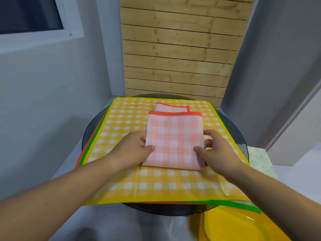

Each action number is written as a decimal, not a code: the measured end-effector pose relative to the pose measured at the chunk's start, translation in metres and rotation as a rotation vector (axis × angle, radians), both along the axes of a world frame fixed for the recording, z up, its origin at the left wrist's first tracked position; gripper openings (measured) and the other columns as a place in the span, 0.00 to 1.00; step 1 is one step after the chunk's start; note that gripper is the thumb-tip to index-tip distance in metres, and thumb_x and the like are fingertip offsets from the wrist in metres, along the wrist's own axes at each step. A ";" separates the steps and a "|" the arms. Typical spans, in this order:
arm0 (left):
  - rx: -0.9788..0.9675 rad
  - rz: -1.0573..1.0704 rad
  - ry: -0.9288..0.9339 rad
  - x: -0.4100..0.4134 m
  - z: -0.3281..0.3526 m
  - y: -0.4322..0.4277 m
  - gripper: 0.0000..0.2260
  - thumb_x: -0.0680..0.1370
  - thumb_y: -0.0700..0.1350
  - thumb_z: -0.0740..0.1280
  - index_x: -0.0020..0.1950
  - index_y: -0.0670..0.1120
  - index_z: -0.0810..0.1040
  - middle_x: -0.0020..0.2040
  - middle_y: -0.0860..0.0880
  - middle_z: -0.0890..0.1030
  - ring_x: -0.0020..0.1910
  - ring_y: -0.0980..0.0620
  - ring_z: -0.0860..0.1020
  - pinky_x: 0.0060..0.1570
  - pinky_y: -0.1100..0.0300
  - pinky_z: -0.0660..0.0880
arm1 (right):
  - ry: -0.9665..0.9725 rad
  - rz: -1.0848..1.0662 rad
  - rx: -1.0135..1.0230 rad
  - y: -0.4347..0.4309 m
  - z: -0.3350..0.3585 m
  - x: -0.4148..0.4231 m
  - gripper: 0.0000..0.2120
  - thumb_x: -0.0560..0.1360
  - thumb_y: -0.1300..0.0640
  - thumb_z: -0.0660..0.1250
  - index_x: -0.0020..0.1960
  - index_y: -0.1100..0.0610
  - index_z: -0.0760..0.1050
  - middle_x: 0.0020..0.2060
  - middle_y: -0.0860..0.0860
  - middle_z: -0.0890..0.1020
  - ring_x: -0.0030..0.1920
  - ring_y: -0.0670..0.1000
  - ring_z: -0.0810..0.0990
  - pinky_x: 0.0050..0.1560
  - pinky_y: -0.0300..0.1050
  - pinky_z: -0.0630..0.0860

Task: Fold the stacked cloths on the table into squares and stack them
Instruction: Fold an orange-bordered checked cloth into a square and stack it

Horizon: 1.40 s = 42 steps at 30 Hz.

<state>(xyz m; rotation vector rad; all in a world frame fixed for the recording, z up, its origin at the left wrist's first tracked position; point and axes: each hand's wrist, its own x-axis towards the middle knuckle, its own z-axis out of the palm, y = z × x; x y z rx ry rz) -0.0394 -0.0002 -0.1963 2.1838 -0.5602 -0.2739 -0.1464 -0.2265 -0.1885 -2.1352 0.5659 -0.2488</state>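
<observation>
**Both hands pinching the folded pink cloth on the stack**

At the far left, a window (29, 14) sat high in the pale wall. Below it, the left rim of the round, dark glass worktop (87, 133) showed beside the stack of unfolded cloths. The stack's layers were visible along that edge. An orange-edged cloth (80, 159) lay lowest, a green-edged cloth (243, 205) lay above it, and the yellow checked cloth (156, 185) was spread flat on top, covering most of the worktop.

Your left hand (132, 148) reached in from the lower left and pinched the left edge of the folded pink cloth (173, 136). Your thumb lay on top of the fabric and your fingers were curled at the edge beneath it. The folded pink cloth lay in the middle of the yellow checked cloth, roughly square, with orange trim along its far edge. A smaller folded layer with the same trim stuck out just behind it. Beyond the worktop, a wooden slat panel (178, 49) ran up the wall.

Your right hand (215, 148) pinched the cloth's right edge in the same way, with the thumb on top and the fingers curled round the side. Further right, a pale patterned sheet (260, 160) lay just beside the worktop's rim; you could not tell what it was. At the lower right, a corner of the green-edged cloth poked out from under the yellow one, above a yellow plastic tray (234, 226).
</observation>
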 end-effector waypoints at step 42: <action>0.617 0.024 -0.387 -0.037 -0.032 -0.017 0.31 0.75 0.74 0.50 0.72 0.59 0.64 0.66 0.51 0.65 0.66 0.47 0.63 0.64 0.51 0.64 | 0.258 0.076 -0.727 0.028 -0.046 -0.007 0.34 0.68 0.21 0.52 0.65 0.40 0.65 0.71 0.50 0.63 0.70 0.55 0.60 0.67 0.54 0.61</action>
